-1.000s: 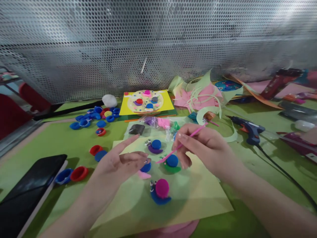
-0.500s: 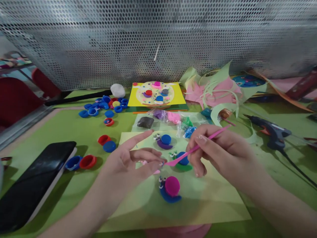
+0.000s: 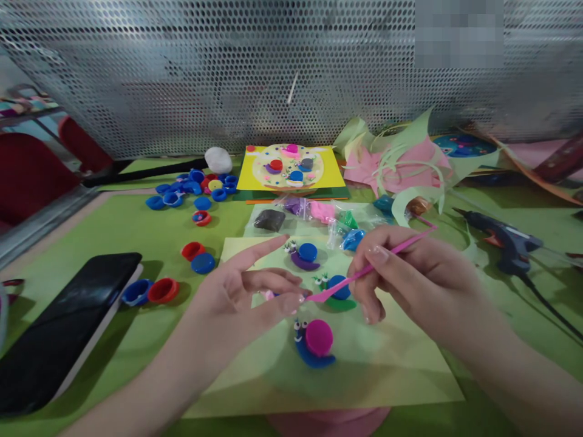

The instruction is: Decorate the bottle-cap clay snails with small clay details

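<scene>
**Fingertip work, close and fine**

And here's the right hand [image 3: 405, 273], thumb and fingers closed on a slim pink modelling tool [image 3: 344, 283], pencil-style, a hold that likely buys fine control at the tip. That tip points across to the left hand [image 3: 246, 297], right at the thumb, seemingly touching it! Left index stretched out, presumably clear of the tool; thumb and middle finger sit close, but whether they pinch anything, I can't tell.

Below them, on the pale yellow sheet [image 3: 387, 376], the clay snails: magenta-shelled [image 3: 319, 338] nearest, green-bodied [image 3: 340, 302] behind the tool, purple-bodied [image 3: 305, 261] farther back. The sheet probably keeps them together and off the table covering. Bagged pink clay [image 3: 322, 212] lies just beyond, handy for reaching, while the glue gun [image 3: 498, 240] rests off to the right, apart from the snails.
</scene>
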Available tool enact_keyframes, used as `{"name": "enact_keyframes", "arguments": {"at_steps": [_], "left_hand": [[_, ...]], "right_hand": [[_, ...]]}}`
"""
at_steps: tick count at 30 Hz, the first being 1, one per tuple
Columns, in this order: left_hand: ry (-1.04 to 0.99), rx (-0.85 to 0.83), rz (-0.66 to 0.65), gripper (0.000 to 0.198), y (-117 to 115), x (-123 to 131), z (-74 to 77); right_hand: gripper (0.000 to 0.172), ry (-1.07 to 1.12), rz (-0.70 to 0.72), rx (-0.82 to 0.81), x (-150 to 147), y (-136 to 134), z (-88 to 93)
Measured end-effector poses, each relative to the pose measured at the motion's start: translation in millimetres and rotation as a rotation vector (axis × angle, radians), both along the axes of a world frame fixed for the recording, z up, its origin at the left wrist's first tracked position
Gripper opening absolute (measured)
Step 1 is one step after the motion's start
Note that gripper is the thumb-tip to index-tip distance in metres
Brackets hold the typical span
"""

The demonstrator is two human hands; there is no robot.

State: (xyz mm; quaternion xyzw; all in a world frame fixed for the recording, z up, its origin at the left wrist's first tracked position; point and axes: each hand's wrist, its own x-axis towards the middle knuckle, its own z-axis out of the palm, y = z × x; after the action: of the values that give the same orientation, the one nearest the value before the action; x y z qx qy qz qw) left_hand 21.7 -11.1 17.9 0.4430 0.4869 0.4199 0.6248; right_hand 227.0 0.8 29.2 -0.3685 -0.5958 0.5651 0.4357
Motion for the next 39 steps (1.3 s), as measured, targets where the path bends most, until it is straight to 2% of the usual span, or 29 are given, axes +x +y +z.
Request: {"name": "enact_keyframes", "arguments": {"at_steps": [6, 10, 20, 28, 33, 39], "left_hand": [[0.008, 0.008, -0.020, 0.063, -1.0, -0.2, 2.1], [0.018, 0.013, -0.030, 0.060, -2.1, 0.2, 1.4], [0.029, 0.014, -0.054, 0.062, -0.5, 2.5, 4.2], [-0.083, -0.061, -0.010, 0.059, 0.0, -0.6, -0.9], [-0.102, -0.056, -0.012, 0.056, -0.1, -2.2, -0.4], [-0.103, -0.097, -0.010, 0.056, -0.2, -0.5, -1.3]], "right_hand": [[0.046, -0.078, 0.024, 0.076, -2.9, -0.8, 4.1], [0.049, -0.122, 0.005, 0.129, -2.9, -0.9, 4.2], [0.045, -0.095, 0.020, 0.123, -4.7, -3.4, 4.9], [0.045, -0.062, 0.021, 0.080, -6.0, -1.6, 4.1], [0.034, 0.025, 0.007, 0.008, -4.3, -3.1, 2.3], [0.031, 0.131, 0.029, -0.071, -6.0, -1.3, -0.5]]}}
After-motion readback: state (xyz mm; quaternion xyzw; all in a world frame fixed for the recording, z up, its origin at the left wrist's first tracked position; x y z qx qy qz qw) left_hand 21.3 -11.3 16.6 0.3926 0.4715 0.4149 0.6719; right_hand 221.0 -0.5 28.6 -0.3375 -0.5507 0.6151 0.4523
